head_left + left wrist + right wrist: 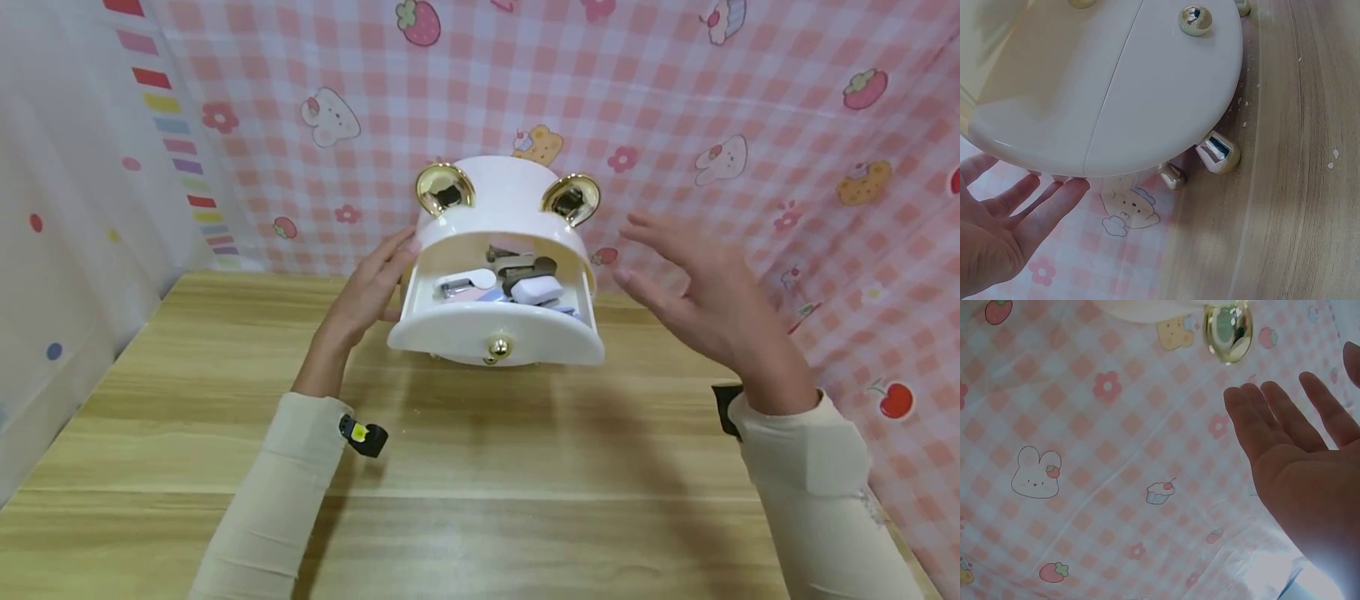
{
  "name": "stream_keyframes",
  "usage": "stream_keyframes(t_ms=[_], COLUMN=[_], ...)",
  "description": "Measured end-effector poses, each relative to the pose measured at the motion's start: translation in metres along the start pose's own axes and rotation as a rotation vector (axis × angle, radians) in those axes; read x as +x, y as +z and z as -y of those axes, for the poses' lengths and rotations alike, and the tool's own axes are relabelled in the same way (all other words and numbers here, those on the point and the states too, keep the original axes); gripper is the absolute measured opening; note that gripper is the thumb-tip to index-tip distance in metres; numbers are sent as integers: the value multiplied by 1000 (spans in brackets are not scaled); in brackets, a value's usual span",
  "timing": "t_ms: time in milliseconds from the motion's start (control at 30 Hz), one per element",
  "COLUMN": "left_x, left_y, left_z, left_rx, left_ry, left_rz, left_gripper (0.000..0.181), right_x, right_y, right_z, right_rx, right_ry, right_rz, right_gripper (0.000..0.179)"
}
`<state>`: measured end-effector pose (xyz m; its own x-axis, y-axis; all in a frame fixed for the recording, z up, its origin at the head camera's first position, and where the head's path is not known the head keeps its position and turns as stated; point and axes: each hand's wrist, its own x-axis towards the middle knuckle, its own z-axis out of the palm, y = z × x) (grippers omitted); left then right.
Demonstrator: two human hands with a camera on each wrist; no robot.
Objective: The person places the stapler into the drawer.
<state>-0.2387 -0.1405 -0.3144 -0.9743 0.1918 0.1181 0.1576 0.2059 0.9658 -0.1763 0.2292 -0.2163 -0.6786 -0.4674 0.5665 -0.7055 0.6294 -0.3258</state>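
A rounded white storage box (pixel 510 187) with two gold ear-like rounds stands on the table, its drawer (pixel 450 329) pulled out toward me. Inside lie several small items: a white clipper-like one (pixel 467 282), a dark clipper-like one (pixel 534 267) and a smooth white one (pixel 537 290). My left hand (pixel 367 287) rests its extended fingers against the box's left side. In the left wrist view, fingertips (pixel 1075 185) touch the rounded wall. My right hand (pixel 712 292) is raised in the air to the right of the box, fingers spread and nothing held.
A wood-grain table (pixel 465 492) bears the box on gold feet (pixel 1217 153). Behind and to the right hangs a pink checked cloth (pixel 675 92); a pale dotted cloth (pixel 67 167) hangs on the left. White specks (pixel 1333 159) lie on the tabletop.
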Motion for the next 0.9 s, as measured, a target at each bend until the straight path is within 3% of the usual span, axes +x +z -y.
stream_keyframes(t_ms=[367, 467, 733, 900], left_x=[-1, -1, -2, -1], left_y=[-1, -2, -2, -1], left_z=[-3, -3, -4, -4], left_rx=[4, -1, 3, 4], left_ry=[-8, -7, -8, -6], left_rz=[2, 4, 4, 4], left_gripper=[69, 69, 68, 67], right_x=[-32, -37, -43, -44], right_y=[23, 30, 55, 72], right_z=[32, 40, 61, 69], right_rx=[-22, -26, -262, -273], right_ry=[-95, -138, -276, -308], right_rz=[-96, -149, -291, -298], right_gripper=[50, 42, 42, 38])
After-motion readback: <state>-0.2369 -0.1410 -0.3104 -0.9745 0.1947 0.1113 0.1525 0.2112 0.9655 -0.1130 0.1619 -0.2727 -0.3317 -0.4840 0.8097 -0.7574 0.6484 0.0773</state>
